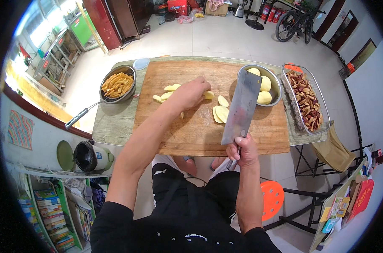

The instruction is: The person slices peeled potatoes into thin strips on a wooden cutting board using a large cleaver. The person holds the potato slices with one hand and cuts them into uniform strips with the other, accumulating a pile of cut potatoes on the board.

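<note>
My right hand [244,151] grips the handle of a cleaver [243,107]. Its broad steel blade is raised and tilted over the right part of a wooden cutting board [183,135]. At the board's far middle, my left hand [192,92] is closed, fingers bent, around cut potato pieces [208,95]; the fingers partly hide them. Pale potato sticks [169,89] lie just left of that hand. Between the hand and the blade rest potato slices [220,113]. Partly behind the blade, a steel bowl [279,90] holds several peeled potatoes [265,98].
Left of the board stands a handled pot or strainer [133,86] of yellow-brown fries [117,85], beside a pale round lid [141,63]. A clear tray [322,103] of browned, red-edged pieces [304,100] sits at the table's right end. An orange stool [272,200] is below right.
</note>
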`<act>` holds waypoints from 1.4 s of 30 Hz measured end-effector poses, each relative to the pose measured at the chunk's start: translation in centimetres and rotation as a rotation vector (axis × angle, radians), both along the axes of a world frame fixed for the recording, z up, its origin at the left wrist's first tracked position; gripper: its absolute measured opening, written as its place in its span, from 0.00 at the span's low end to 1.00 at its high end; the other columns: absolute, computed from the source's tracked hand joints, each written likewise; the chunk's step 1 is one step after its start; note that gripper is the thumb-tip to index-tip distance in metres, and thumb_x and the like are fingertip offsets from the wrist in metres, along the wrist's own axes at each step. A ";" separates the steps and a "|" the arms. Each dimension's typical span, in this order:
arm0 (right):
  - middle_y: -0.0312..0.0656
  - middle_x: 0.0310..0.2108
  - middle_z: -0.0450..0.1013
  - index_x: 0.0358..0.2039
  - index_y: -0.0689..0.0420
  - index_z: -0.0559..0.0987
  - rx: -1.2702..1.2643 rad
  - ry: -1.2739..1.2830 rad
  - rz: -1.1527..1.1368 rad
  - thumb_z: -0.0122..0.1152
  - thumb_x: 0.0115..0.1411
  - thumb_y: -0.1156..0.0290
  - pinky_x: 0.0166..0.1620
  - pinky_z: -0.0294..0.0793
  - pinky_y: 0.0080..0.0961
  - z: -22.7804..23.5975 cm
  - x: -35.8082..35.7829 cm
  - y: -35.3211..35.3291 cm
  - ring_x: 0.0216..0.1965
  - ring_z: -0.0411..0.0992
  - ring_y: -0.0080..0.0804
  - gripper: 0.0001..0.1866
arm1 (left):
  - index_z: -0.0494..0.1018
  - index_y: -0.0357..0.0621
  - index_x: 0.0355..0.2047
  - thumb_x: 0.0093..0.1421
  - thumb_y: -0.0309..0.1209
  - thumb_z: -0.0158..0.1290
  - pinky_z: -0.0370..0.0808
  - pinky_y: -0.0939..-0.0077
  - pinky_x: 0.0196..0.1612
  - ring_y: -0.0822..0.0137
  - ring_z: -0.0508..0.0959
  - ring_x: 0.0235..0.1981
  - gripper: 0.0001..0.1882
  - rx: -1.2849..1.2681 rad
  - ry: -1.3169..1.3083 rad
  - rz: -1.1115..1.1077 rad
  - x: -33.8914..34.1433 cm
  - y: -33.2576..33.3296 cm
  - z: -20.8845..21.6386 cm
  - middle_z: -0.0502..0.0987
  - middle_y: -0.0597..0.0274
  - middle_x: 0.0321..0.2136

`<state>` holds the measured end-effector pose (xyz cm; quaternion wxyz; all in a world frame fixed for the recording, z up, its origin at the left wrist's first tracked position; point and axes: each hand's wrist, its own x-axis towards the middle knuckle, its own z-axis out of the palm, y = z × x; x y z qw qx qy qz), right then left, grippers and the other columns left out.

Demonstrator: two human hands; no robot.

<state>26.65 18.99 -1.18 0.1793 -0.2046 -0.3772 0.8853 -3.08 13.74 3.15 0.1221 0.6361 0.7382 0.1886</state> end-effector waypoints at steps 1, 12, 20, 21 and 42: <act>0.39 0.16 0.70 0.34 0.58 0.74 0.014 0.029 0.057 0.65 0.58 0.66 0.14 0.66 0.30 -0.6 0.5 0.4 0.09 0.63 0.26 0.11 | 0.76 0.45 0.51 0.62 0.26 0.59 0.77 0.54 0.52 0.46 0.78 0.49 0.16 0.036 -0.020 0.005 0.4 -1.2 0.3 0.75 0.51 0.46; 0.37 0.14 0.68 0.24 0.57 0.72 0.249 0.164 -0.312 0.58 0.66 0.67 0.13 0.63 0.26 -0.3 -1.1 -2.7 0.08 0.60 0.25 0.14 | 0.78 0.44 0.35 0.52 0.25 0.62 0.76 0.60 0.44 0.55 0.80 0.40 0.09 0.565 0.228 0.197 5.6 -16.0 -0.5 0.77 0.60 0.35; 0.36 0.19 0.70 0.29 0.55 0.73 0.284 0.060 -0.842 0.56 0.68 0.71 0.18 0.67 0.25 3.9 -4.7 -5.6 0.12 0.62 0.24 0.09 | 0.80 0.44 0.41 0.53 0.27 0.61 0.77 0.64 0.46 0.58 0.79 0.44 0.13 0.529 0.180 0.335 6.3 -18.4 -4.1 0.78 0.62 0.39; 0.36 0.19 0.69 0.29 0.55 0.73 0.340 -0.028 -0.812 0.57 0.68 0.72 0.18 0.67 0.24 4.7 -5.0 -5.7 0.12 0.62 0.24 0.09 | 0.80 0.44 0.42 0.54 0.28 0.61 0.78 0.64 0.47 0.58 0.79 0.45 0.14 0.499 0.152 0.329 6.3 -18.5 -4.1 0.78 0.62 0.41; 0.58 0.24 0.77 0.31 0.59 0.86 1.760 -0.693 0.407 0.66 0.57 0.65 0.35 0.80 0.48 9.9 -12.0 -3.8 0.28 0.79 0.58 0.10 | 0.80 0.44 0.49 0.57 0.29 0.55 0.77 0.65 0.59 0.55 0.76 0.58 0.18 0.300 0.087 0.123 4.1 -19.4 -4.6 0.78 0.59 0.53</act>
